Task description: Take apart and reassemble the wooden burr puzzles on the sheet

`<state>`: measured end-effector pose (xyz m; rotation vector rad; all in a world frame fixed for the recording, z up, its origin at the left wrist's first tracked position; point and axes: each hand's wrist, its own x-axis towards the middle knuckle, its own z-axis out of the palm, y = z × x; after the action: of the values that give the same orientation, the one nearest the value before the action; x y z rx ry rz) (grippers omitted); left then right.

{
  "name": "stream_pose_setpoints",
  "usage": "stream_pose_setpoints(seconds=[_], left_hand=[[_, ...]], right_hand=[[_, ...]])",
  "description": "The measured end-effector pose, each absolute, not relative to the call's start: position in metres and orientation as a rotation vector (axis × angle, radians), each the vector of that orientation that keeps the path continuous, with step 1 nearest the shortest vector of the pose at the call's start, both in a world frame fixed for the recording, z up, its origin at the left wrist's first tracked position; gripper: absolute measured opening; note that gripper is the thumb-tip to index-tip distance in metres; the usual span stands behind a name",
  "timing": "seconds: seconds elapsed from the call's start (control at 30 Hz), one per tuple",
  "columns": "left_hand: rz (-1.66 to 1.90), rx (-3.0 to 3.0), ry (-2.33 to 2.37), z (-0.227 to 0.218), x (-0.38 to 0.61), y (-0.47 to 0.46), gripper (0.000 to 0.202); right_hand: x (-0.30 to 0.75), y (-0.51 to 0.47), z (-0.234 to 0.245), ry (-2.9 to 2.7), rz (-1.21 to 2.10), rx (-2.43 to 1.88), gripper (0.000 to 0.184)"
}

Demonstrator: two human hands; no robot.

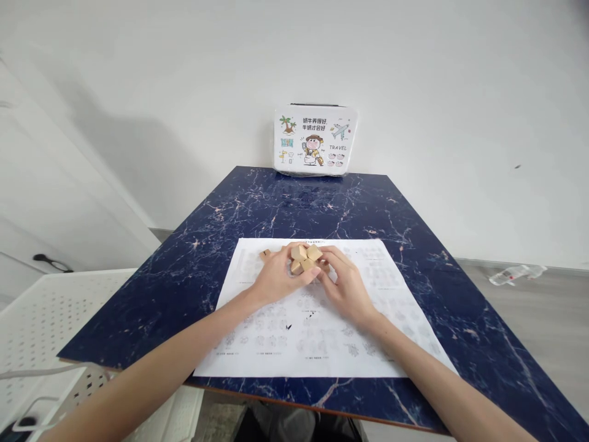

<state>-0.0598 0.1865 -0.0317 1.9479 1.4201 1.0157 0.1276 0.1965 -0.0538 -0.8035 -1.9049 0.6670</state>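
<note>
A pale wooden interlocking puzzle with angular, faceted ends sits between my two hands above a printed sheet. My left hand grips it from the left, its thumb laid across the near side. From the right, my right hand curls its fingers and thumb around the other side; a bit of wood shows between them. Just beyond my left hand lies a loose wooden piece with a dark notch or mark. Fingers hide parts of the puzzle.
The sheet, with rows of small diagrams, lies on a dark blue marbled table. A white case with cartoon prints stands at the table's back edge against the wall. On the left is a white perforated cart. A clear plastic bottle lies on the floor.
</note>
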Motion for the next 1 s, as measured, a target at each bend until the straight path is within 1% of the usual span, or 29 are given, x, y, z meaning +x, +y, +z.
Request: stream_pose_setpoints(seconds=[0.1, 0.2, 0.27, 0.37, 0.43, 0.57, 0.73, 0.83, 0.93, 1.0], left_hand=[[1.006, 1.987, 1.363, -0.032, -0.063, 0.187, 0.041], [1.004, 1.958, 1.183, -0.031, -0.065, 0.187, 0.043], [0.990, 1.900, 1.061, -0.030, -0.065, 0.187, 0.047], [1.040, 1.894, 1.071, -0.031, -0.066, 0.188, 0.049], [1.095, 1.920, 1.133, -0.033, -0.068, 0.188, 0.046], [1.118, 1.896, 1.134, -0.036, -0.070, 0.190, 0.046], [1.108, 1.884, 1.118, -0.036, -0.068, 0.188, 0.047], [1.076, 1.929, 1.090, -0.034, -0.067, 0.187, 0.056], [1.027, 1.985, 1.089, -0.032, -0.066, 0.186, 0.066], [0.986, 2.011, 1.139, -0.031, -0.067, 0.185, 0.069]], right_hand=[[0.132, 0.199, -0.047, -1.906, 0.921, -0.777, 0.017], [0.133, 0.199, -0.045, -1.864, 1.168, -0.757, 0.037], [0.131, 0.198, -0.045, -1.810, 1.326, -0.735, 0.045], [0.129, 0.196, -0.044, -1.692, 1.573, -0.645, 0.046], [0.129, 0.195, -0.043, -1.652, 1.645, -0.601, 0.044], [0.131, 0.195, -0.038, -1.678, 1.616, -0.597, 0.037], [0.129, 0.196, -0.039, -1.692, 1.506, -0.656, 0.041], [0.129, 0.197, -0.041, -1.664, 1.381, -0.740, 0.042], [0.130, 0.199, -0.042, -1.651, 1.253, -0.804, 0.037], [0.130, 0.199, -0.043, -1.653, 1.194, -0.823, 0.033]])
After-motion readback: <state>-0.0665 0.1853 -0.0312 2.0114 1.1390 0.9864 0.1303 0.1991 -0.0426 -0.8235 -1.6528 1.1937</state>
